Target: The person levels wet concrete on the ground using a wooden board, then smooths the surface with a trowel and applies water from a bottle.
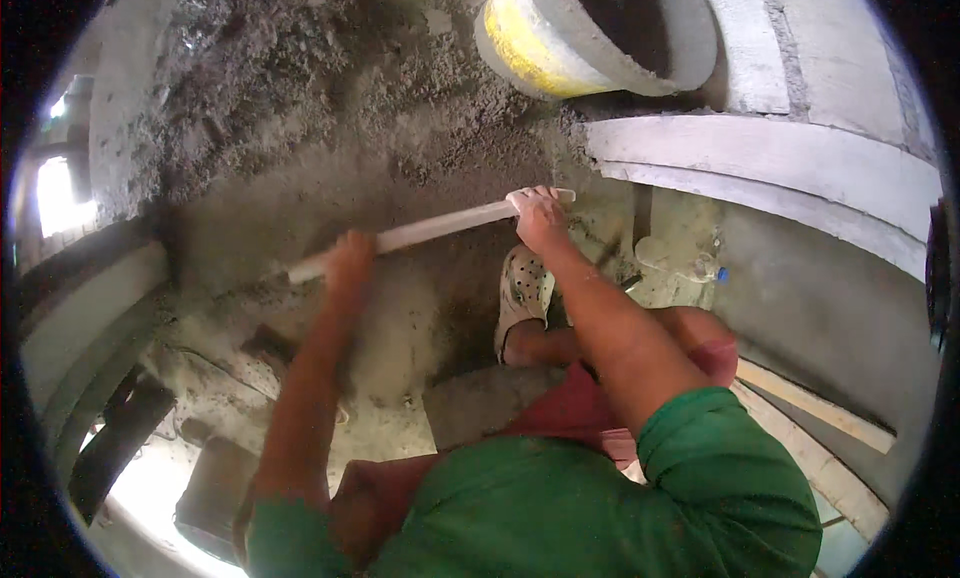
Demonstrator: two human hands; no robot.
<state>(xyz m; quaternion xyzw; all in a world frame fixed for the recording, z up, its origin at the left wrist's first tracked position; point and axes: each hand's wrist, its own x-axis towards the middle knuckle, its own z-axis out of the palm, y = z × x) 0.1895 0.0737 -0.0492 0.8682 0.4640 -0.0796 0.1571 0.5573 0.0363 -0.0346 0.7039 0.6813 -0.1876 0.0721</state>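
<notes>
A long pale wooden tool handle (440,228) slants from the upper right down to the left over grey sandy ground. My right hand (538,218) grips its upper end. My left hand (350,261) is closed around it lower down, near its left end. The tool's working end is hidden in the dark ground at the left. My foot in a white perforated clog (522,290) stands just below the handle.
A yellow bucket (590,33) caked with grey mortar lies tilted at the top. A heap of sand or mortar (300,88) fills the upper left. Grey concrete blocks (840,58) and pale boards (760,163) are at the right. A plastic bottle (680,263) lies nearby.
</notes>
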